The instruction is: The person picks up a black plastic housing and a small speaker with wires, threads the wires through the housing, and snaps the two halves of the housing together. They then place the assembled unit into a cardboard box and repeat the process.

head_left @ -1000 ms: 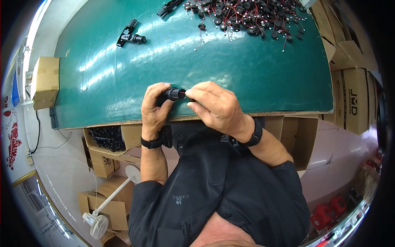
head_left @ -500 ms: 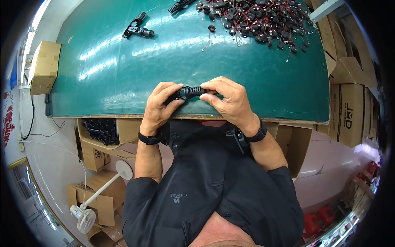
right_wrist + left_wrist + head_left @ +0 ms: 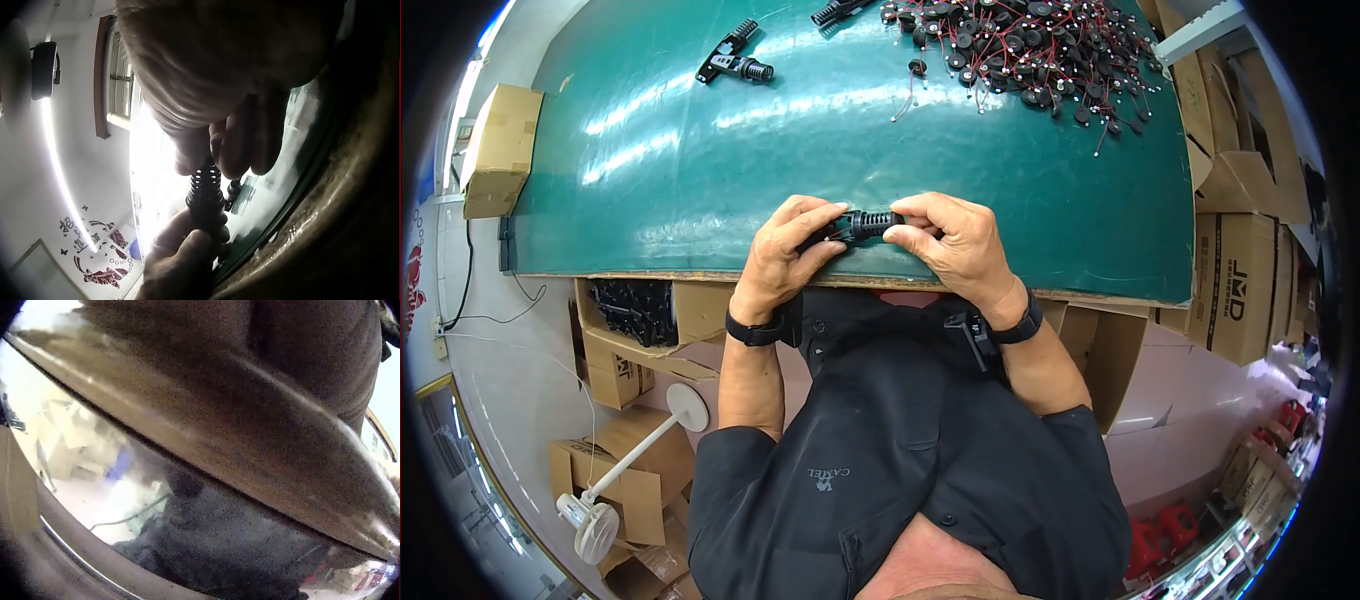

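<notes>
Between the two hands, close over the near edge of the green table [image 3: 700, 200], is a black plastic housing [image 3: 868, 225] with a slotted, ribbed tube. My left hand [image 3: 782, 245] grips its left part with thumb and fingers. At the right end of the tube, the thumb and fingers of my right hand [image 3: 953, 232] pinch it, hiding that end. The right wrist view shows the slotted tube [image 3: 206, 184] running from the right fingertips to the left hand [image 3: 181, 253]. Blurred dark surfaces fill most of the left wrist view; the held part is out of sight there.
Small black discs with red wires [image 3: 1040, 50] are heaped at the back right. Similar black housings [image 3: 738, 65] lie at the back left. A cardboard box [image 3: 503, 150] stands by the left edge. Below the table, an opened carton [image 3: 700, 312] holds black parts.
The right hand came in from just right of the tube's open end and now grips that end. The tube has turned from facing partly upward to lying sideways. Over the last half second, the hands barely moved.
</notes>
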Available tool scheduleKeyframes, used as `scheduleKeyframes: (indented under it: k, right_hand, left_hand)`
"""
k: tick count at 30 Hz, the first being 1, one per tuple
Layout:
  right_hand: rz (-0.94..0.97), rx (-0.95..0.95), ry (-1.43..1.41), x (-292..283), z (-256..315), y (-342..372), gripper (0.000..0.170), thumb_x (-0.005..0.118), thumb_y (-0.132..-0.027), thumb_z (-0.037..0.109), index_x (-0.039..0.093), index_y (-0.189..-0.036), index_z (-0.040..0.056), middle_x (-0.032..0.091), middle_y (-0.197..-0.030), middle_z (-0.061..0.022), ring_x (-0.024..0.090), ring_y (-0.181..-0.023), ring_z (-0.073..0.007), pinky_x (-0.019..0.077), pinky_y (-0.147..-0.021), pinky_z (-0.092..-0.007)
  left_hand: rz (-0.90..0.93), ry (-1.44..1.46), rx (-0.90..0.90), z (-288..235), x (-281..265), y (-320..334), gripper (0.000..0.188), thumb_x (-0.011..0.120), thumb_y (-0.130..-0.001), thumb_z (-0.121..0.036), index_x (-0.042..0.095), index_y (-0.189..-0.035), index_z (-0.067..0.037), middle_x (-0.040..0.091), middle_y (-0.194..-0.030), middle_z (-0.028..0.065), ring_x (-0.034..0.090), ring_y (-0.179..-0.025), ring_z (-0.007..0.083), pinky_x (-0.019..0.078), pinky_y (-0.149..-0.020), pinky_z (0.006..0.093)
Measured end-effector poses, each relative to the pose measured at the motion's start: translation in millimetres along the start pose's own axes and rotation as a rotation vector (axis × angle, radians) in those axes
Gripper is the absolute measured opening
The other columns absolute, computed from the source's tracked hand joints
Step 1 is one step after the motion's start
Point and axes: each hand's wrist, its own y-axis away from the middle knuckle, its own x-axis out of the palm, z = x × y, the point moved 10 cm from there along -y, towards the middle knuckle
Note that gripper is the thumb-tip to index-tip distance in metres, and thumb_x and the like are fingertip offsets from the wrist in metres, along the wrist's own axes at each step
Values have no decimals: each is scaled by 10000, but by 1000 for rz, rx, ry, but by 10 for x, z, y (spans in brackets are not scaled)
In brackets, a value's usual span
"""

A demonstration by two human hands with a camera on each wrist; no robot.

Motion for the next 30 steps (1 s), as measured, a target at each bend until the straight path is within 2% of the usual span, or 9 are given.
scheduleKeyframes:
  k: [7,10,19,22,27,29,30]
  right_hand:
    - [82,104,-122,58,-78,24,263,814,-958,11,738,-1207,-29,783,-960,-88,756,-798,-100,597,-700,-244]
    - [84,142,-199,63,-93,29,248,764,-984,-24,718,-1227,-33,785,-975,-88,784,-841,-126,617,-727,-249]
    - [62,154,-199,90,-141,63,217,751,-992,-28,702,-1203,-35,787,-989,-91,790,-863,-134,627,-745,-261]
    - [108,209,-286,133,-183,54,217,750,-987,-34,700,-1197,-36,786,-981,-97,789,-855,-142,629,-756,-267]
    - [120,121,-176,92,-142,-3,262,769,-973,-23,700,-1226,-29,784,-966,-105,777,-832,-146,618,-743,-275]
    - [-3,17,-51,-46,-33,38,286,787,-961,-9,708,-1236,-23,777,-964,-110,768,-822,-155,610,-734,-283]
    - [-60,-38,6,-99,22,56,299,796,-954,-2,711,-1240,-20,774,-963,-113,763,-817,-160,606,-730,-287]
  left_hand:
    - [-1,26,-27,34,2,11,529,853,-816,23,743,-1330,-35,716,-1150,136,692,-1023,283,560,-883,372]
    - [1,32,-32,41,8,12,532,855,-811,18,743,-1329,-30,713,-1144,136,683,-1018,282,551,-888,373]
    - [39,31,-6,20,9,-18,540,853,-822,39,741,-1344,-45,717,-1145,130,700,-1010,275,565,-865,364]
    - [45,31,-7,4,22,-17,540,855,-824,33,740,-1345,-46,718,-1138,130,701,-1002,272,565,-860,365]
    - [72,-75,-28,-161,-252,-170,515,865,-820,0,748,-1319,-47,715,-1082,138,706,-942,294,571,-827,385]
    - [83,-136,-50,-257,-506,-268,503,868,-817,-12,752,-1305,-46,712,-1060,140,707,-918,307,572,-814,394]
    - [137,-260,-59,-281,-611,-345,470,869,-811,-25,757,-1268,-41,709,-1042,146,706,-906,330,575,-807,409]
